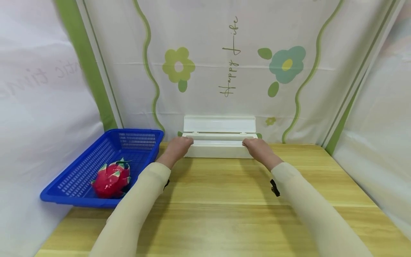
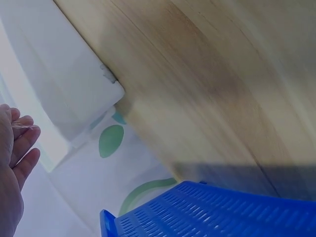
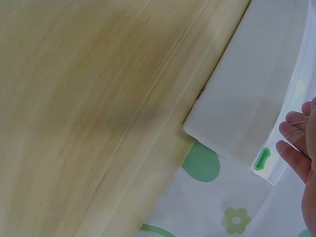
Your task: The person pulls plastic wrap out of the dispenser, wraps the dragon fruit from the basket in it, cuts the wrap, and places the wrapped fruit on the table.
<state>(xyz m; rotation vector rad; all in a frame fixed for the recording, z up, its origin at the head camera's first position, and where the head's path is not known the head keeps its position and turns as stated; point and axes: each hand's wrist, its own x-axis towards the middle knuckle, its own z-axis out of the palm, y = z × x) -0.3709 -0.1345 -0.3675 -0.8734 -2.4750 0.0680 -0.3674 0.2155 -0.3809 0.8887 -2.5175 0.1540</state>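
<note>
A long white cling film dispenser [image 1: 218, 152] stands at the back of the table with its lid [image 1: 219, 124] raised. At its left end my left hand [image 1: 180, 146] pinches the edge of clear cling film [image 2: 24, 126]. My right hand [image 1: 260, 150] grips the film at the other end, where a thin transparent strip shows at the fingertips in the right wrist view. Both hands are above the front part of the dispenser. A green slider [image 3: 262, 159] sits at the dispenser's right end. The film between the hands is hard to make out.
To the left, a blue plastic basket [image 1: 141, 206] holds a red dragon fruit [image 1: 110, 179] and juts past the table's left edge. The wooden table [image 1: 218, 221] is bordered by white flower-printed curtains [image 1: 205, 100] at the back and sides.
</note>
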